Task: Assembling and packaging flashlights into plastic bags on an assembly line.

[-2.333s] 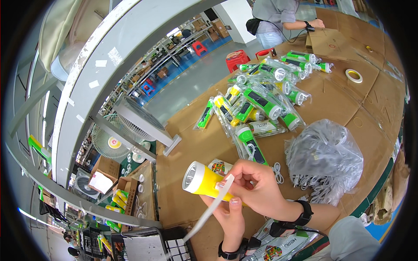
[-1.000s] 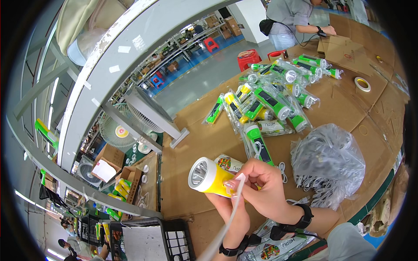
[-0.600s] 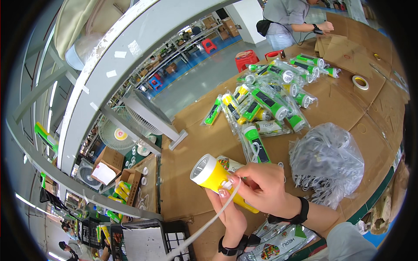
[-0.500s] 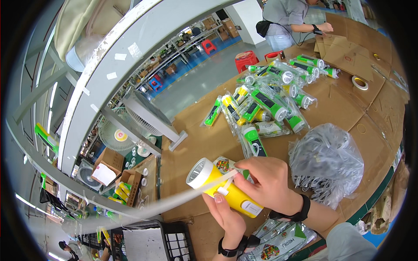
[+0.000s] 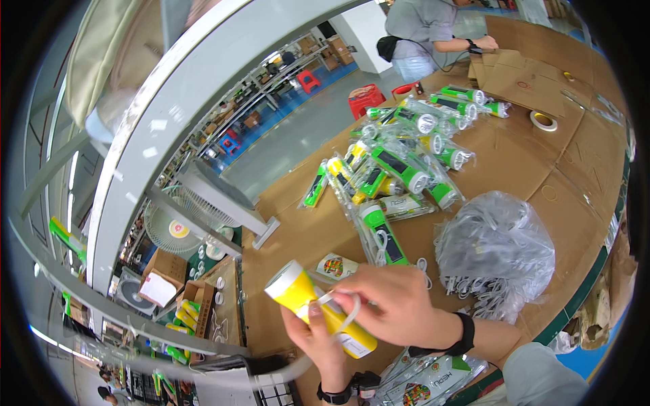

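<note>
A yellow flashlight (image 5: 295, 289) with a white head lies tilted across my left hand (image 5: 317, 340), its lens end toward the upper left. The fingers of that hand are wrapped round its body from below. At the flashlight's side my right hand (image 5: 389, 298) pinches a narrow white strap (image 5: 355, 312) close to the body. The strap loops past the fingers and trails off in a blur toward the lower left. A small printed card or packet (image 5: 336, 266) lies on the table just behind the flashlight.
Several bagged green and yellow flashlights (image 5: 399, 169) are heaped on the cardboard-covered table (image 5: 514, 159). Right of my hands sits a clear bag of white cables (image 5: 497, 243). Flat printed bags (image 5: 433, 382) lie near me, a black crate (image 5: 271, 386) lower left. A co-worker (image 5: 420, 34) stands at the far side.
The flashlight and both hands have shifted left and a little down in the picture. The strap, stretched out to the left before, now curls beside my right hand's fingers.
</note>
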Tool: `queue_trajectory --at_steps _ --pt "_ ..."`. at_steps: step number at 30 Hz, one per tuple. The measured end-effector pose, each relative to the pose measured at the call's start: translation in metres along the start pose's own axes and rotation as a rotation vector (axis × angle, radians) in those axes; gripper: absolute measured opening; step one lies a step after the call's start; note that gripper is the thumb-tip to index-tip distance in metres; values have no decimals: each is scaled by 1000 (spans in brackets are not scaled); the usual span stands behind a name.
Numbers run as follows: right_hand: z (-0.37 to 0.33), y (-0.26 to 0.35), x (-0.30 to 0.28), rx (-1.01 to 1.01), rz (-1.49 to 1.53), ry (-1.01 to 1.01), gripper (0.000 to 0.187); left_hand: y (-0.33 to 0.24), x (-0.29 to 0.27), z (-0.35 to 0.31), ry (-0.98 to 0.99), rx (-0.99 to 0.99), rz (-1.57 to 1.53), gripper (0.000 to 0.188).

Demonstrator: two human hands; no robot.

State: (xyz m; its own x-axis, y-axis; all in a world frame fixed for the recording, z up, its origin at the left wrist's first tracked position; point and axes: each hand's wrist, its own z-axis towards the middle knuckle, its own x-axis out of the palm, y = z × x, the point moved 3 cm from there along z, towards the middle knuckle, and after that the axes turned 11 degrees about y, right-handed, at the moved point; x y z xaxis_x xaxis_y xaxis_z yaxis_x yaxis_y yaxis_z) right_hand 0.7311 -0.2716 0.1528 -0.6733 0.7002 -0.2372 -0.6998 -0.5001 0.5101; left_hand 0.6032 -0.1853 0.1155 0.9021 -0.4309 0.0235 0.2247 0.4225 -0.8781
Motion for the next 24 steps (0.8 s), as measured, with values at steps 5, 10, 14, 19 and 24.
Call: queue_trajectory --at_steps 5,10,14,19,24 --pt "-11 18 14 -288 -188 111 20 15 3 1 37 -126 -268 38" --pt "-44 86 25 -375 178 434 18 73 19 4 108 -438 -129 23" --pt "-56 72 54 -139 312 658 18 108 -23 4 145 -550 107 35" --pt "-45 57 45 -43 410 667 14 130 -62 -7 55 -532 35 54" --pt "-48 54 42 -15 449 635 11 173 -88 -21 -107 -633 -194 57"
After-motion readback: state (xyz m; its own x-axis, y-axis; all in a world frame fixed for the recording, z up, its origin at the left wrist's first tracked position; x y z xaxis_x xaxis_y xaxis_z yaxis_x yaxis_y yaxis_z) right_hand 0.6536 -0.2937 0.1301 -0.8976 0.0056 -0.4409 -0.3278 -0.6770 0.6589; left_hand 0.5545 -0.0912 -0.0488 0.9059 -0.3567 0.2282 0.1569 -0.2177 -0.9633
